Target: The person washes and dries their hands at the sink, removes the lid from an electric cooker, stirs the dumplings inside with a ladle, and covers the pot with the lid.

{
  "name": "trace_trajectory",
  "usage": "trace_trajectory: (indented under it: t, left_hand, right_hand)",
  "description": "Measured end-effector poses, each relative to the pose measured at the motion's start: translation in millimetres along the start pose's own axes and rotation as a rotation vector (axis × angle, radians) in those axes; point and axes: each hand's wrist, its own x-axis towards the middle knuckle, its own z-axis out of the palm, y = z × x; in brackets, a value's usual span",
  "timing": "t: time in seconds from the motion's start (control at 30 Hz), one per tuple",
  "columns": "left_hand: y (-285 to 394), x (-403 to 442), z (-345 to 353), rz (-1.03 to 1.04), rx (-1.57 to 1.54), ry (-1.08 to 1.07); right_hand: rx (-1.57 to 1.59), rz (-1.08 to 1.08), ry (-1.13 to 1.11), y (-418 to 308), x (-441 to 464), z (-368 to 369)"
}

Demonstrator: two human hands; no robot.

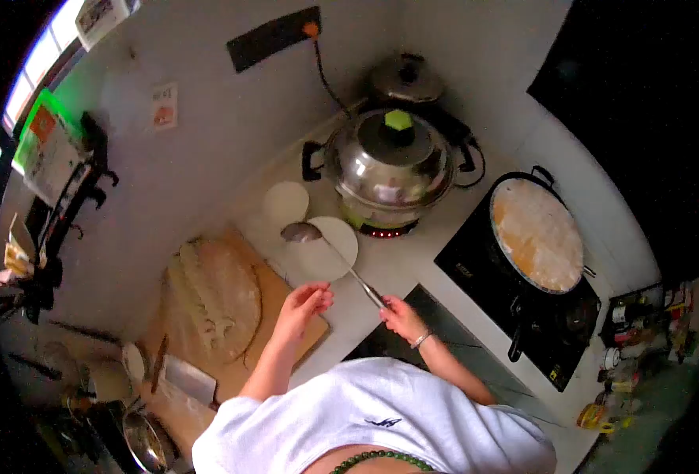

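Long-handled silver metal ladle [302, 231], head at edge of round white plate [318, 261]; likely light, rigid, smooth; best gripped by handle. Right hand [401, 317], near plate: fingers clamped on handle. Left hand [306, 306], beside plate: fingers loosely curled, apparently empty.

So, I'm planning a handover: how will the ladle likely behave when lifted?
The ladle is probably stiff: its straight handle looks metallic. Held far from its scoop by the right hand, it may dip scoop-first.
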Motion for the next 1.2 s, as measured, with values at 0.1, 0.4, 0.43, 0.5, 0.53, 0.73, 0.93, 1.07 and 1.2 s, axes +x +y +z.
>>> trace_trajectory:
  t: [0.1, 0.4, 0.43, 0.5, 0.53, 0.73, 0.93, 1.07, 1.2]
  left_hand:
    - [0.0, -5.2, 12.9, -0.007, 0.054, -0.059]
    - [-23.1, -10.3, 5.8, -0.014, -0.049, -0.075]
    - [-21.0, -11.9, 6.0, -0.015, -0.05, -0.076]
    - [-13.5, -13.3, 6.0, -0.004, -0.007, -0.003]
    - [-13.2, -12.3, 3.4, 0.011, -0.029, 0.001]
    - [-26.3, 3.6, -15.4, 0.02, 0.011, 0.066]
    - [-34.0, 6.8, -17.8, -0.021, 0.047, 0.089]
    - [-38.5, 6.4, -16.9, -0.038, 0.046, 0.06]
    - [-39.5, 9.5, -16.1, -0.027, 0.056, 0.026]
  right_hand:
    - [-0.085, -0.072, 0.11, 18.6, 4.6, -5.0]
    - [-0.51, -0.262, 0.279, 12.9, -10.7, -13.7]
    - [-0.534, -0.262, 0.278, 12.8, -11.8, -14.9]
    - [-0.557, -0.257, 0.277, 15.4, -11.5, -19.5]
    - [-0.619, -0.339, 0.299, 15.8, -9.3, -20.9]
    - [-0.718, -0.476, 0.345, 33.5, 8.3, -43.6]
    - [-0.636, -0.117, 0.019, 12.0, 24.7, -78.0]
    - [-0.6, -0.109, -0.043, -12.5, 36.2, -86.1]
    - [-0.647, 0.034, -0.099, -33.4, 57.9, -94.6]
